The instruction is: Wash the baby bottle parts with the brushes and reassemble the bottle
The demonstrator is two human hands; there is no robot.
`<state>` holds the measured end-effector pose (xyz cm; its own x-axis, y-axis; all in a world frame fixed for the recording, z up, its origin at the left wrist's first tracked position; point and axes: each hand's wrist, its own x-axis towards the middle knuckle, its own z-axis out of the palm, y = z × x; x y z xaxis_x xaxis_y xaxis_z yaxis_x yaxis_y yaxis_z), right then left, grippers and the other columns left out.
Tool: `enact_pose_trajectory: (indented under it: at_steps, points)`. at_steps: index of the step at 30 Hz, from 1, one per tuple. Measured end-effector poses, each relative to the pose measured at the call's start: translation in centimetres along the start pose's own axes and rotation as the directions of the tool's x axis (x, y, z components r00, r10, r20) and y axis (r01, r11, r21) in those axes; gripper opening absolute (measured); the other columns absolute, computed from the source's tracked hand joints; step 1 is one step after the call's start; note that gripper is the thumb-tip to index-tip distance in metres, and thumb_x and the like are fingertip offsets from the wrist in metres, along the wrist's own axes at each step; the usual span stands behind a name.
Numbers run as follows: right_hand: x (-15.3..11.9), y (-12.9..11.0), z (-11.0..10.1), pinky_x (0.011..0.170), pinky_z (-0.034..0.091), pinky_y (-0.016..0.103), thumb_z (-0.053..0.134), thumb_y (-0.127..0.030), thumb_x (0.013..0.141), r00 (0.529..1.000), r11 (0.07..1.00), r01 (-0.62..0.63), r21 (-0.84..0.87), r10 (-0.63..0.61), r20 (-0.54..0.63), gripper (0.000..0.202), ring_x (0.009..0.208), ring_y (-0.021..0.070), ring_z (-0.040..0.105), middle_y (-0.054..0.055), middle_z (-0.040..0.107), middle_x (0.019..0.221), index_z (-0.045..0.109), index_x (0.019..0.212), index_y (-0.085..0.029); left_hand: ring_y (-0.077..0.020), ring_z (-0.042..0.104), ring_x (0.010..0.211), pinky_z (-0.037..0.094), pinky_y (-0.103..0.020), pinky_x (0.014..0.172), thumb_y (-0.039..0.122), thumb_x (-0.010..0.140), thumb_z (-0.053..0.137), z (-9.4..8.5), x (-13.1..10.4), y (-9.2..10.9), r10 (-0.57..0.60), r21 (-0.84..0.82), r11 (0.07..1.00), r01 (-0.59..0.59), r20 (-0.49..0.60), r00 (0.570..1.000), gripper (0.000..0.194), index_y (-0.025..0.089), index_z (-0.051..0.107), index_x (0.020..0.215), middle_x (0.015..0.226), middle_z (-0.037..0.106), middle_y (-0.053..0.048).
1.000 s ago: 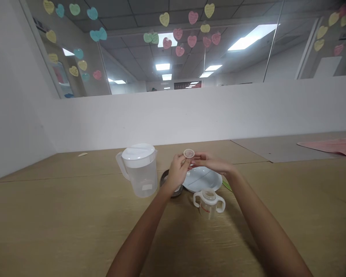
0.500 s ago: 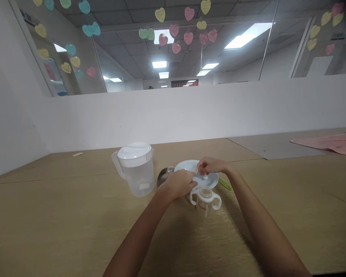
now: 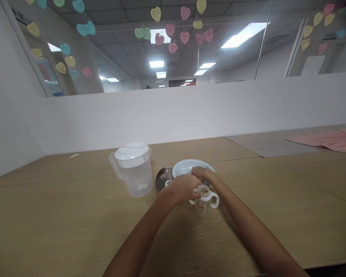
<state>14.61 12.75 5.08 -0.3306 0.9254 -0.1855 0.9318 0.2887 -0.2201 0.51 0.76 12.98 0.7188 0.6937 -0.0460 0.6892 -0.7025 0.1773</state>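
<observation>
A clear baby bottle (image 3: 202,207) with two white side handles stands upright and uncapped on the table. My left hand (image 3: 184,187) is at its left, thumb and fingers drawn together beside the bottle's neck; whatever is in them is hidden. Just behind, over the front of a white plate (image 3: 185,166), my right hand (image 3: 202,174) is curled with its fingertips out of sight behind the left. A round metal tray (image 3: 160,180) lies left of the plate. A clear rounded piece (image 3: 168,172) and a white ring-like part (image 3: 167,182) show at the tray, partly covered by my left hand.
A translucent pitcher (image 3: 137,175) with a white lid stands left of the tray. On the far right lies a pink cloth (image 3: 328,139). A small pale flat piece (image 3: 74,156) is at the back left. A white wall (image 3: 173,111) bounds the table behind.
My right hand has moved nearer, from over the plate to behind my left hand. The left has shifted slightly right and down beside the bottle. The white ring-like part now shows at the tray.
</observation>
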Motion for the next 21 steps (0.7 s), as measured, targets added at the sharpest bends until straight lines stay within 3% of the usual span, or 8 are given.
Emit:
enact_pose_trajectory:
  at_steps: [3, 7, 12, 17, 21]
  points:
    - [-0.8, -0.3, -1.0, 0.062, 0.049, 0.025, 0.065, -0.008, 0.055, 0.997, 0.987, 0.071, 0.141, -0.075, 0.022, 0.014, 0.068, 0.0193, 0.065, 0.003, 0.068, 0.063, 0.068, 0.067, -0.015, -0.0167, 0.06, 0.071, 0.031, -0.023, 0.051, 0.029, 0.078, 0.058, 0.1, 0.1, 0.1, -0.046, 0.006, 0.999, 0.046, -0.002, 0.999, 0.015, 0.017, 0.066, 0.084, 0.076, 0.066, -0.003]
    - [-2.9, -0.3, -3.5, 0.059, 0.049, 0.02, 0.053, -0.011, 0.07, 0.987, 0.934, 0.154, 0.323, -0.132, -0.087, 0.021, 0.068, 0.0131, 0.063, 0.004, 0.068, 0.075, 0.064, 0.088, -0.014, -0.0183, 0.061, 0.07, 0.034, -0.024, 0.053, 0.03, 0.077, 0.059, 0.3, 0.2, 0.2, -0.12, 0.073, 0.99, 0.121, -0.009, 0.993, 0.016, 0.016, 0.067, 0.077, 0.075, 0.068, -0.006]
    - [-7.2, -0.8, -6.9, 0.061, 0.051, 0.024, 0.054, -0.018, 0.072, 0.943, 0.68, 0.333, 0.653, -0.242, -0.23, 0.014, 0.065, 0.0126, 0.06, 0.005, 0.066, 0.075, 0.059, 0.085, -0.015, -0.021, 0.062, 0.069, 0.037, -0.025, 0.054, 0.037, 0.077, 0.06, 0.6, 0.4, 0.1, -0.148, 0.094, 0.984, 0.153, -0.05, 0.988, 0.024, 0.015, 0.069, 0.073, 0.072, 0.069, -0.008]
    - [-10.3, -1.7, -8.3, 0.061, 0.049, 0.024, 0.053, -0.018, 0.072, 0.928, 0.672, 0.373, 0.64, -0.273, -0.254, 0.012, 0.064, 0.0123, 0.058, 0.004, 0.064, 0.074, 0.058, 0.083, -0.015, -0.0197, 0.061, 0.065, 0.036, -0.025, 0.052, 0.036, 0.076, 0.06, 0.4, 0.2, 0.3, -0.148, 0.078, 0.985, 0.153, -0.068, 0.987, 0.023, 0.016, 0.067, 0.066, 0.066, 0.066, -0.006]
    - [-11.1, -2.2, -8.4, 0.062, 0.049, 0.025, 0.051, -0.017, 0.072, 0.913, 0.692, 0.395, 0.604, -0.37, -0.174, 0.012, 0.066, 0.0129, 0.058, 0.003, 0.062, 0.073, 0.057, 0.082, -0.015, -0.0191, 0.06, 0.064, 0.036, -0.025, 0.053, 0.036, 0.077, 0.058, 0.3, 0.1, 0.4, -0.16, 0.089, 0.983, 0.164, -0.042, 0.986, 0.025, 0.017, 0.065, 0.064, 0.063, 0.064, -0.005]
